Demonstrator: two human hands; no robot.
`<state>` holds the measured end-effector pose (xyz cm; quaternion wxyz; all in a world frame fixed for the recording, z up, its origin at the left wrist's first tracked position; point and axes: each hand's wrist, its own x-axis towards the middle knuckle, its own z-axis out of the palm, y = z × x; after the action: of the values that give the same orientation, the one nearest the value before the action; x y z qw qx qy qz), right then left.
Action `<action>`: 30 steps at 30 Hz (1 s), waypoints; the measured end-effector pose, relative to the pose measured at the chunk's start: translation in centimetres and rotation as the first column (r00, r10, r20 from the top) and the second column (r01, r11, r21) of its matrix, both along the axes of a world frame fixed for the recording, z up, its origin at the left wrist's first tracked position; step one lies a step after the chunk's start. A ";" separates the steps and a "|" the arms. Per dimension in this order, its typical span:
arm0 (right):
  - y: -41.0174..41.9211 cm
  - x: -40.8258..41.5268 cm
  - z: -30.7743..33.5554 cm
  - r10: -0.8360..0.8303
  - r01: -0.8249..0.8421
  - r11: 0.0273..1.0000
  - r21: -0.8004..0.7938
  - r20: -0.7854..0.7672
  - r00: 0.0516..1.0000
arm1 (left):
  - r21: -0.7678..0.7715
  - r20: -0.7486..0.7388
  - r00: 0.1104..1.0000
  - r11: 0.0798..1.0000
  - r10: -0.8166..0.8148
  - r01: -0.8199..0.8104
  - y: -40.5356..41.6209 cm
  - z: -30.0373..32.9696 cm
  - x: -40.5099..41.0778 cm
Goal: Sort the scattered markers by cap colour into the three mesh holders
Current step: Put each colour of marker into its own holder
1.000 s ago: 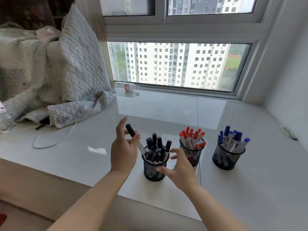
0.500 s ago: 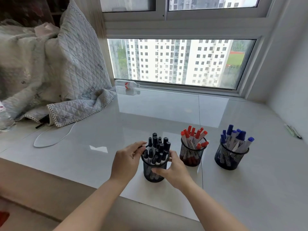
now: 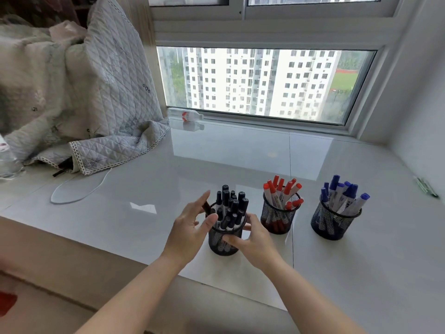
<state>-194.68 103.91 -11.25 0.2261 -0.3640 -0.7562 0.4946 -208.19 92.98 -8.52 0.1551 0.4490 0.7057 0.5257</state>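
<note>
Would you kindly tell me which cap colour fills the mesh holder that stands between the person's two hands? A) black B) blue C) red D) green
A: the mesh holder between the left hand and the right hand is packed with black-capped markers; the red-capped markers and blue-capped markers stand in the two holders to its right.

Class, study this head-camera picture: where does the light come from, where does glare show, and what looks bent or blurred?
Head view: daylight enters through the window; the glossy sill mirrors it as pale glare; the wide lens bows the window frame's lines; the left hand by the black-marker holder looks slightly soft.
</note>
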 end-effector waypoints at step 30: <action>7.2 2.8 -2.0 -0.510 0.508 0.859 -0.062 -0.018 0.860 | -0.128 0.113 0.944 0.947 0.310 -0.295 5.1 -4.3 1.1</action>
<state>-191.93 111.07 -13.30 0.3515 -0.5482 -0.6155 0.4440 -207.11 98.09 -12.79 0.1431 0.2903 0.7823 0.5323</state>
